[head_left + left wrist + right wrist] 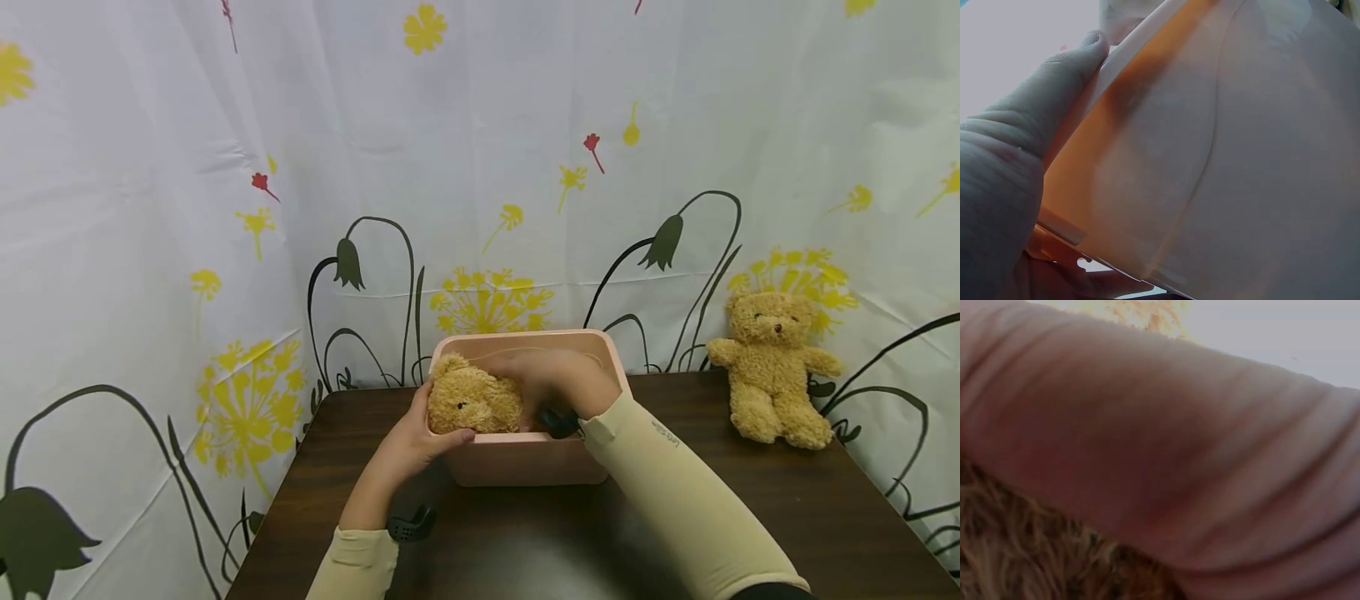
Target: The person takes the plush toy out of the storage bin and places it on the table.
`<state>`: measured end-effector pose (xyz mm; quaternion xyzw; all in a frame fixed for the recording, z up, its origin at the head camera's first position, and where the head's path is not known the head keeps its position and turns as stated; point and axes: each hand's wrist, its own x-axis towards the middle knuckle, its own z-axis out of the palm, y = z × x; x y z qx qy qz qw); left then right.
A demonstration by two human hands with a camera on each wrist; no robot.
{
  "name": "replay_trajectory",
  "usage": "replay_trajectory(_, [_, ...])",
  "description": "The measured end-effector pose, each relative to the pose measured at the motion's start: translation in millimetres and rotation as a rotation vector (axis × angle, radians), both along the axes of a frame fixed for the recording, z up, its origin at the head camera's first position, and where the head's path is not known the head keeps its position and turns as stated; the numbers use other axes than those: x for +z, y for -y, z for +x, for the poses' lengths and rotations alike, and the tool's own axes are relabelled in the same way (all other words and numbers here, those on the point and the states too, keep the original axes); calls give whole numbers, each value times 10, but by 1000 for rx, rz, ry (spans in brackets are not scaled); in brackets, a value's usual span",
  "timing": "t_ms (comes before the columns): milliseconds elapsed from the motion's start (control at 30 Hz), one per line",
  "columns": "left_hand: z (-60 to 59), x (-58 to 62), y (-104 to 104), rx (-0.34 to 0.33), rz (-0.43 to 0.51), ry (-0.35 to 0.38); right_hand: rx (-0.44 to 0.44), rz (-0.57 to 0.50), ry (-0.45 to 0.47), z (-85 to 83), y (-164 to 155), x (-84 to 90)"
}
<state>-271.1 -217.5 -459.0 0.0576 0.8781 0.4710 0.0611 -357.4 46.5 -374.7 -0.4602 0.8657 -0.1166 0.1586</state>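
A tan teddy bear (474,402) lies inside a pink plastic bin (525,467) at the middle of a dark wooden counter (787,508), its head against the bin's left wall and just under the rim. The person's left hand (416,437) clamps that left wall from outside, thumb hooked over the rim beside the bear's face; the left wrist view shows the same thumb (1079,56) lying along the bin's edge. The right hand (555,379) reaches down into the bin over the bear's body, blurred in the head view; fur fills the lower part of the right wrist view, but whether those fingers are closed on the toy cannot be told. The two hands stand apart, with the bear between them. A second teddy bear (772,375) sits upright well off to the right of the right hand, against the flowered curtain (225,208). By the look of it, one bear is in and settling; the other remains out on the counter.
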Motion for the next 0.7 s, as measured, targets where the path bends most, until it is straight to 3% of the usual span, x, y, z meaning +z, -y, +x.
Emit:
replay_trajectory(100, [4,0,3,-11,20,6,-25,21,-18,16,-31,-30])
replay_trajectory(267, [-11,-3,1,-2,8,0,-137,60,6,30,-47,-55])
replay_trajectory(467, [-26,13,3,11,-16,-2,-165,49,6,-24,-44,-106])
replay_trajectory(700, [0,-12,-5,16,-17,1,-219,46,15,31,-82,-128])
